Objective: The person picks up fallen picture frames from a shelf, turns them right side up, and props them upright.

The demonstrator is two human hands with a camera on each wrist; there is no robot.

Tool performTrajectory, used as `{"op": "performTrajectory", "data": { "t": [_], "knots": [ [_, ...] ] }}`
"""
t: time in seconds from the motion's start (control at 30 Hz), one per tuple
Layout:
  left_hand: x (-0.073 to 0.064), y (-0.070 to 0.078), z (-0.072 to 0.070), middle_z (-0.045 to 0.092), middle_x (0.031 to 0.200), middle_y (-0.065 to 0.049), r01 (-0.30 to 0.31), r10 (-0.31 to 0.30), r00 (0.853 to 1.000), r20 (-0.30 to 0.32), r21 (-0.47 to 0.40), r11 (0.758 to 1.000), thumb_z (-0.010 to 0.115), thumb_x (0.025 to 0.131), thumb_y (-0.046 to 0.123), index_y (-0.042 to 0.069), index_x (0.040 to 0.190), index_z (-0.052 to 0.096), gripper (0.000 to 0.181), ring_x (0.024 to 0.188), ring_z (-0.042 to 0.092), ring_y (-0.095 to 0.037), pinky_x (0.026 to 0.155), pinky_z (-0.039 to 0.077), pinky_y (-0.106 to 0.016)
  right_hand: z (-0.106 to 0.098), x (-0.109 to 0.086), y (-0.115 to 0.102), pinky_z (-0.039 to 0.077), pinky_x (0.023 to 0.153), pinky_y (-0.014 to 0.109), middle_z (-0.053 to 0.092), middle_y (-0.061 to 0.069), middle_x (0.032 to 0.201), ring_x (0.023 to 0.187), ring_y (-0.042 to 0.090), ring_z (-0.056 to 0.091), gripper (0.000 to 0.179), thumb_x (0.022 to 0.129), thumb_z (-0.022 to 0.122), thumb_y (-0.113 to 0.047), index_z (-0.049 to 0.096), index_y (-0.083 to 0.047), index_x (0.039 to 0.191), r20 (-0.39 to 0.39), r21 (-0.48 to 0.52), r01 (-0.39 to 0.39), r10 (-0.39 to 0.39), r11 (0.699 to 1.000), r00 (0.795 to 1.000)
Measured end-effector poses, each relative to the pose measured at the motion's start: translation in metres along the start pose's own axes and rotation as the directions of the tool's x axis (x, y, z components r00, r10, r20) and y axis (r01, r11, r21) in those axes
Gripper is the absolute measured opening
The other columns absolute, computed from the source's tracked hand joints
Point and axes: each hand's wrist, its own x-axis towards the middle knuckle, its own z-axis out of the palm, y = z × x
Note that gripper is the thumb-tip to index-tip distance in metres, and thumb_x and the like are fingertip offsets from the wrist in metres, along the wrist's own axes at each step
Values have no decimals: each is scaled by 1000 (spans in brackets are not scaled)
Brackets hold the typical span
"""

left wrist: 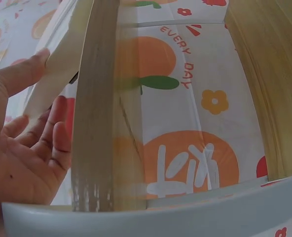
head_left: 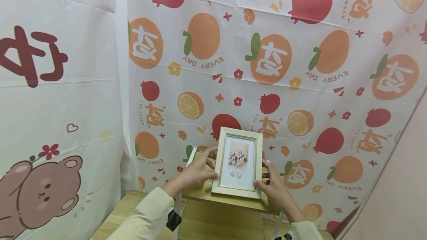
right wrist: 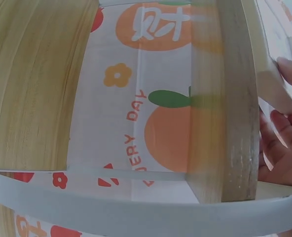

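Note:
A pale cream picture frame (head_left: 238,162) with a flower picture and the words "free style" stands tilted back over the top board of a small wooden shelf (head_left: 200,192). My left hand (head_left: 199,167) grips its left side, thumb on the front and fingers reaching behind. On the opposite side my right hand (head_left: 274,186) holds the lower right edge the same way. In the left wrist view, the left hand (left wrist: 32,148) pinches the frame's edge (left wrist: 57,74) beside the board. The right wrist view shows the right hand (right wrist: 284,143) at the frame's other edge (right wrist: 272,86).
White metal side rails (left wrist: 151,217) border the shelf. A lower wooden board (head_left: 220,221) lies beneath the top one. Behind hangs a fruit-printed curtain (head_left: 233,95), and a bear-printed curtain (head_left: 93,103) hangs at the left. A wooden surface (head_left: 123,214) extends below.

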Motion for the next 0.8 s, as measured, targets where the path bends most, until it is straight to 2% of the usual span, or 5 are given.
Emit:
{"op": "performTrajectory", "data": {
  "t": [0.23, 0.43, 0.6, 0.8],
  "knots": [
    [-7, 5, 4, 55, 124, -8, -80, 89, 994, -70, 122, 989, 79, 77, 5, 10, 147, 30, 85, 97, 59, -16, 74, 48, -25, 1, -3, -2, 44, 77, 22, 32, 17, 146, 114, 28, 48, 78, 89, 68, -11, 19, -9, 150, -55, 30, 41, -39, 999, 998],
    [-12, 7, 6, 59, 119, -4, -141, 171, 979, -113, 233, 962, 80, 76, 6, 12, 147, 30, 88, 94, 59, -12, 68, 47, -23, 2, -2, 1, 40, 76, 22, 35, 20, 140, 108, 24, 46, 80, 88, 69, -11, 18, -5, 148, -102, -43, 109, -113, 993, 988],
    [-14, 6, 8, 61, 117, -3, -167, 213, 967, -140, 286, 944, 81, 75, 7, 13, 148, 30, 89, 93, 60, -13, 67, 47, -22, 4, -3, 2, 40, 75, 22, 40, 21, 132, 99, 19, 45, 80, 86, 70, -8, 17, -4, 146, -136, -77, 156, -165, 985, 977],
    [-17, 5, 9, 62, 114, -5, -178, 240, 959, -155, 332, 926, 81, 75, 9, 16, 148, 28, 91, 90, 61, -16, 59, 44, -21, 6, -6, 0, 41, 73, 21, 41, 20, 125, 95, 18, 45, 79, 87, 70, -8, 16, -3, 144, -145, -80, 164, -175, 983, 974]
  ]
}}
